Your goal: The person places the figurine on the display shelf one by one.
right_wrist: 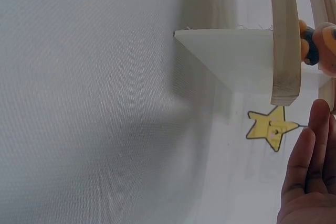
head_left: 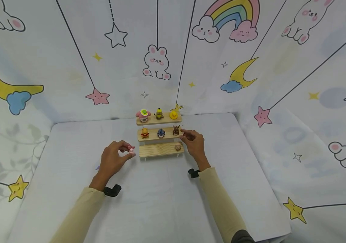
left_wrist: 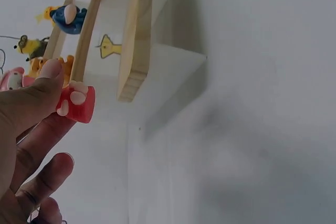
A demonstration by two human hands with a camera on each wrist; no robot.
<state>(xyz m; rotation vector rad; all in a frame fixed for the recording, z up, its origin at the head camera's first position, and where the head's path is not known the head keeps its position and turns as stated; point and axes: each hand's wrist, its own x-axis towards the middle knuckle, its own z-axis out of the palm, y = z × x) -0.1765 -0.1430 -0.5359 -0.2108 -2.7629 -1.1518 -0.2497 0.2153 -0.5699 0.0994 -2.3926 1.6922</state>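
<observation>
My left hand (head_left: 112, 158) pinches a small pink-and-red figurine (left_wrist: 77, 102) between thumb and fingers, just left of a three-tier wooden display stand (head_left: 154, 150). At the other side, my right hand (head_left: 195, 143) grips the right end of the middle board, thumb at the front edge. Beside those fingertips stands a brown figurine (head_left: 176, 130). A blue donkey figurine (head_left: 161, 133) and a yellow bear in red (head_left: 144, 133) share that board. On the lowest board, one tan-headed figurine (head_left: 177, 146) sits at the right end.
The top board carries a pink figurine (head_left: 143, 115), a yellow minion-like figurine (head_left: 159, 114) and a yellow duck (head_left: 173, 115). Behind my left wrist a small purple item (head_left: 97, 167) partly shows on the white table (head_left: 161, 209). Printed cloth (head_left: 124, 74) hangs behind.
</observation>
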